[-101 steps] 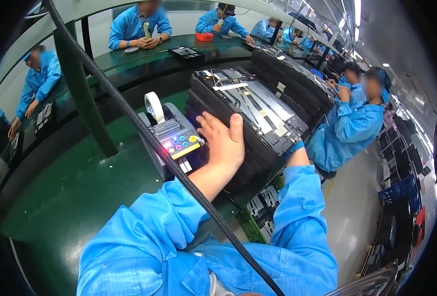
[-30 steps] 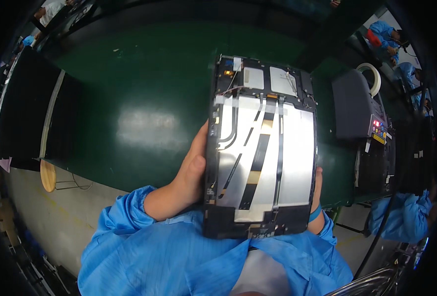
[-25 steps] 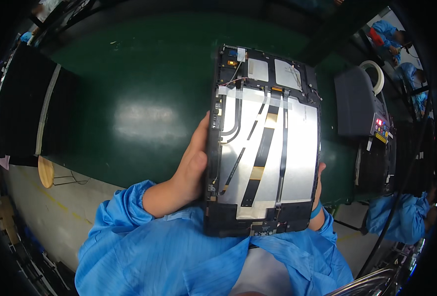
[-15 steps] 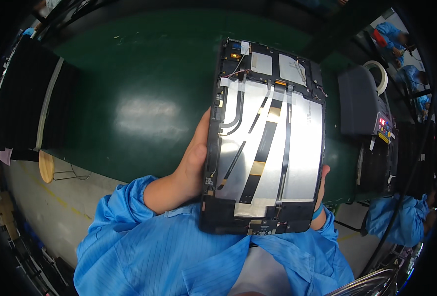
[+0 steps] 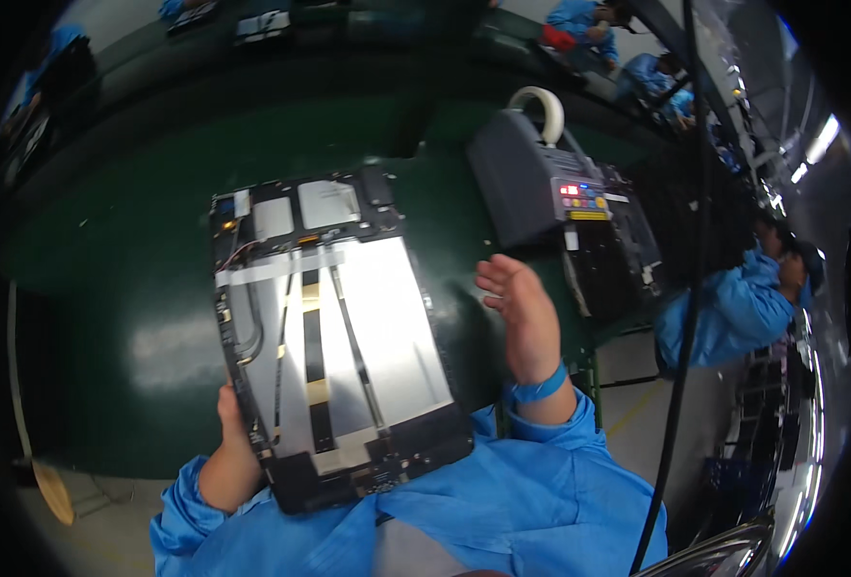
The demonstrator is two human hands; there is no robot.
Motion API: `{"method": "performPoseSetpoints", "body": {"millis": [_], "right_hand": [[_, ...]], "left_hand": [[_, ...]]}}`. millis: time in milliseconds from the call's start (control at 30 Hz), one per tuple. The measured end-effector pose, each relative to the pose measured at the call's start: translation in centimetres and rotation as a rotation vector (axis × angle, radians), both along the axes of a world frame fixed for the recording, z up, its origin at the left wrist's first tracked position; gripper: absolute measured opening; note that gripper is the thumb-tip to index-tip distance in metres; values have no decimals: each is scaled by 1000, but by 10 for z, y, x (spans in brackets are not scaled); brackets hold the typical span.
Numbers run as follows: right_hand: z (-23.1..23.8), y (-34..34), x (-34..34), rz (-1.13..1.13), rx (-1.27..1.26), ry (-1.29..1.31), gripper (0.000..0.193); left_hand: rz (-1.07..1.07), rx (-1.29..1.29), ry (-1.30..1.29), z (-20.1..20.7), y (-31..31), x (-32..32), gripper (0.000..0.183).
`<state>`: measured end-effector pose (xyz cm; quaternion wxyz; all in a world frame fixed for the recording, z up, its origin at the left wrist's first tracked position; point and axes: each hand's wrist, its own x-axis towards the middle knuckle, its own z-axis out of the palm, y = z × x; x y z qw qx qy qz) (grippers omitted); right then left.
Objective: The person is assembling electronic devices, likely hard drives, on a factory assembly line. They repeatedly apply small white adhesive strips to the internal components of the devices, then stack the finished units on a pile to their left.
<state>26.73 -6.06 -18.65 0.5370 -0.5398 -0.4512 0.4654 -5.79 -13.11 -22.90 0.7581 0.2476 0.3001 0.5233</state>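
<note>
An opened tablet [image 5: 397, 317] lies tilted in front of my chest, its bright metal plate, dark flat cables and black frame facing up. My left hand [image 5: 235, 442] holds its lower left edge; the fingers beneath are hidden. A pale strip of tape [image 5: 281, 266] crosses the upper part of the plate. To the right of the tablet, my right hand [image 5: 526, 317] is raised and holds nothing, fingers extended and a blue band at the wrist.
A grey tape dispenser [image 5: 517, 183] with a white roll and lit red display stands on the green table [image 5: 166, 356], right of the tablet. Dark panels [image 5: 589, 274] lie beside it. A black cable [image 5: 680, 365] hangs at the right. People in blue work farther off.
My right hand has let go of the tablet and come up beside it. The pale tape now shows across the plate. The view has swung right, so the dispenser appears nearer the middle.
</note>
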Motion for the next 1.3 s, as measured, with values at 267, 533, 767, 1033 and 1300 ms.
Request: {"method": "performPoseSetpoints", "body": {"millis": [267,533,767,1033,1300], "right_hand": [[2,44,91,-295,-136,311,39],[29,30,71,-388,208,2,18],[121,-3,-71,766,739,-575,11],[132,-2,-105,745,873,-695,14],[132,21,-117,785,827,-652,10]], "left_hand": [[21,48,80,11,1,2,83],[329,373,597,44,9,-14,70],[403,1154,1201,138,15,-5,32],[419,1191,1136,140,20,6,12],[444,1236,1140,134,41,-3,18]]}}
